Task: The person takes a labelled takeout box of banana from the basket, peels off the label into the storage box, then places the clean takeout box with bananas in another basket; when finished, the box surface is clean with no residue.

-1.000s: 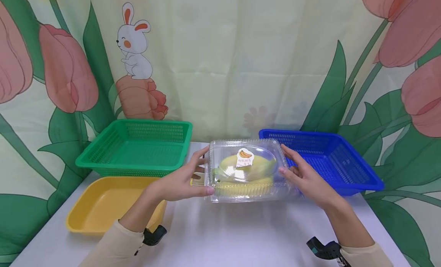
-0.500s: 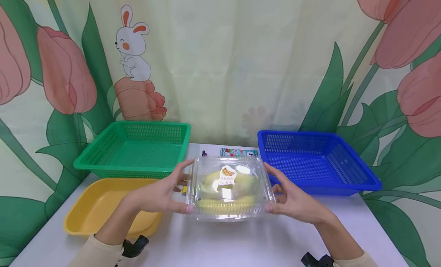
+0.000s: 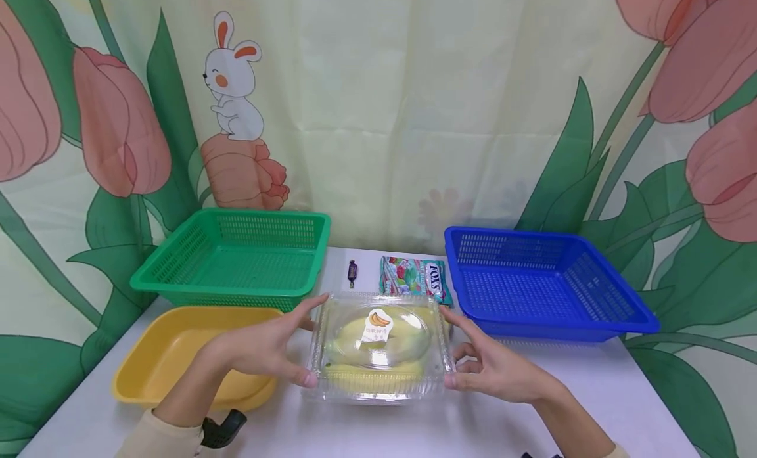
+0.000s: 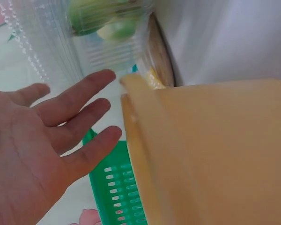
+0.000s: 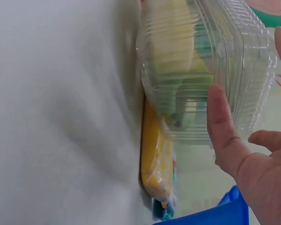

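clamshell box (image 3: 378,346) of bananas now down on the table in front of the candy bag (image 3: 414,276), lower than a second ago | left hand (image 3: 260,346) and right hand (image 3: 497,369) flank it, fingers straight, touching its sides | set-down looks done

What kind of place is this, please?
Probably a staged tabletop sorting station, not a real kitchen: a white table before a printed cartoon rabbit-and-tulip backdrop, with a green mesh basket, blue mesh basket and yellow plastic tray.
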### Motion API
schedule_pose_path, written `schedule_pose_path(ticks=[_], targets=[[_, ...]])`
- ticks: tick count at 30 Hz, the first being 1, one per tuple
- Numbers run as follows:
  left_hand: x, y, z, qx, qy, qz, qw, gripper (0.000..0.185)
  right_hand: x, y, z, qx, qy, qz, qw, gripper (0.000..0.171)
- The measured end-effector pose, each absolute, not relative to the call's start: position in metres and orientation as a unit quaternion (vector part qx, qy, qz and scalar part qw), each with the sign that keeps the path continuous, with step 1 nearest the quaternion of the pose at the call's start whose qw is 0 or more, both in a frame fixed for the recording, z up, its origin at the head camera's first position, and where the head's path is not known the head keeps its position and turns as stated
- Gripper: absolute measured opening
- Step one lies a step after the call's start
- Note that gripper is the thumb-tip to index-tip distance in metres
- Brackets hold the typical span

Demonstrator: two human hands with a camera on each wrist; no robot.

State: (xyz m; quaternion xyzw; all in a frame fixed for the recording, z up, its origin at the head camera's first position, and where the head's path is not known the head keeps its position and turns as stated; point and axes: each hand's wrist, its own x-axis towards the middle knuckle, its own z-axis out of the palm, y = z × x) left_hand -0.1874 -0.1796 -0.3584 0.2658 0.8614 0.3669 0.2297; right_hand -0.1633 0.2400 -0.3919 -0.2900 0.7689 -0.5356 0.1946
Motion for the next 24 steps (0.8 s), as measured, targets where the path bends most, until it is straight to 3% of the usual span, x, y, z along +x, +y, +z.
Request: schedule_pose_path(ticks=[20,24], targets=[[-0.177,-0.181,-0.366,0.262,0.863,0.346,0.260,0.125,-0.145,0.247,-0.392,-0.255,0.774,-0.511,0.275,0.087],[-0.177,-0.180,-0.368,0.271,0.862,0.344,0.255,0.124,-0.145,0.249,-0.390,-0.251,0.796,-0.486,0.259,0.082]])
